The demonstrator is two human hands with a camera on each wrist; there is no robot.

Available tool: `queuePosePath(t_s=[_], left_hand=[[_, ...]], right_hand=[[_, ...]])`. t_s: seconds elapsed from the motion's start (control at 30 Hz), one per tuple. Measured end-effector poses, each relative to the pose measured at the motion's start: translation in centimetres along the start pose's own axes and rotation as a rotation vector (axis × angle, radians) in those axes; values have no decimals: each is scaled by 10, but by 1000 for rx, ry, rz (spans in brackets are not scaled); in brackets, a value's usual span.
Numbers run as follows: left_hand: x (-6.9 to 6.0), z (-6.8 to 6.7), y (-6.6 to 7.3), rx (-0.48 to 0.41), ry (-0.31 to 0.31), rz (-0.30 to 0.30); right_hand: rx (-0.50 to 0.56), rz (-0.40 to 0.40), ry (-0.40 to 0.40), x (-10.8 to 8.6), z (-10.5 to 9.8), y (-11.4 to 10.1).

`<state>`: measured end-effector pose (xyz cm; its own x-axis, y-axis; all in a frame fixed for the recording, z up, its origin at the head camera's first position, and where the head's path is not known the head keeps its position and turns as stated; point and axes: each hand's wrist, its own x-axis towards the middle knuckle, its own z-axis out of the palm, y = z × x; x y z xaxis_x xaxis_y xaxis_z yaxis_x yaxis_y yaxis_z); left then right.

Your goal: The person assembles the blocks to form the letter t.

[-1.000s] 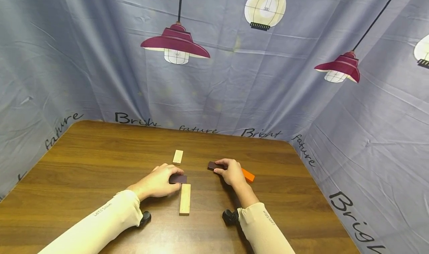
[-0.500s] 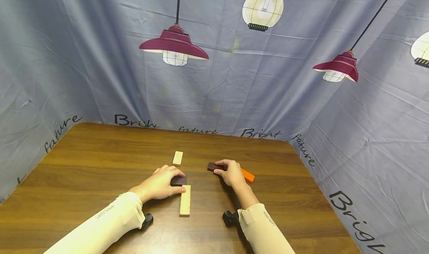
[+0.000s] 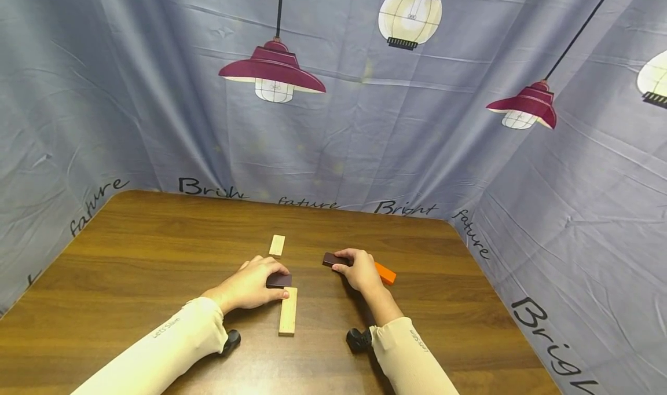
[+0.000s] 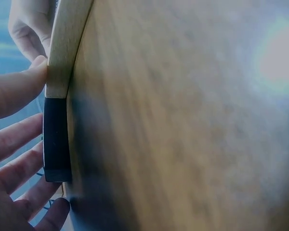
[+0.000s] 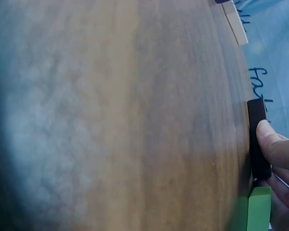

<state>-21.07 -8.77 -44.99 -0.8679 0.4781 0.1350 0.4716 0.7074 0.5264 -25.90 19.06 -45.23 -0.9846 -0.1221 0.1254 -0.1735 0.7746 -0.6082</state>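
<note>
Toward the middle of the table (image 3: 172, 238), the left dark block (image 3: 279, 281) is lying crosswise at the far end of the long pale block (image 3: 288, 315), the two appearing to touch. The left hand (image 3: 247, 286) is resting its thumb on the pale block, its fingers spreading behind the dark one; how firmly they are pressing cannot be told. Apart from it, the right hand (image 3: 363, 270) is pinching the right dark block (image 3: 329, 260) between thumb and fingers. An orange block (image 3: 386, 273) is lying toward the right edge; a green block (image 5: 260, 210) is showing in the right wrist view only. Nearer the far edge, a short pale block (image 3: 277, 245) is lying flat.

Handling, as judged: the blocks are looking light, stiff, smooth and hardly fragile, their long sides offering the surest hold. Room for sliding is running between the hands and toward the left edge.
</note>
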Motion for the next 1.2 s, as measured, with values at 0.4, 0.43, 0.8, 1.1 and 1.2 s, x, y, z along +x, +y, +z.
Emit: queuePosePath(t_s=[0.4, 0.43, 0.8, 1.1, 1.2], left_hand=[[-2, -1, 2, -33, 12, -31], [-2, -1, 2, -37, 14, -31], [-3, 4, -1, -77, 26, -73], [-7, 10, -5, -118, 80, -79], [-7, 11, -5, -130, 83, -83]], right_hand=[[-44, 0, -16, 1, -2, -2], [-45, 0, -15, 2, -3, -2], [-46, -4, -25, 0, -3, -2], [-35, -21, -9, -1, -3, -4], [-28, -21, -5, -1, -3, -3]])
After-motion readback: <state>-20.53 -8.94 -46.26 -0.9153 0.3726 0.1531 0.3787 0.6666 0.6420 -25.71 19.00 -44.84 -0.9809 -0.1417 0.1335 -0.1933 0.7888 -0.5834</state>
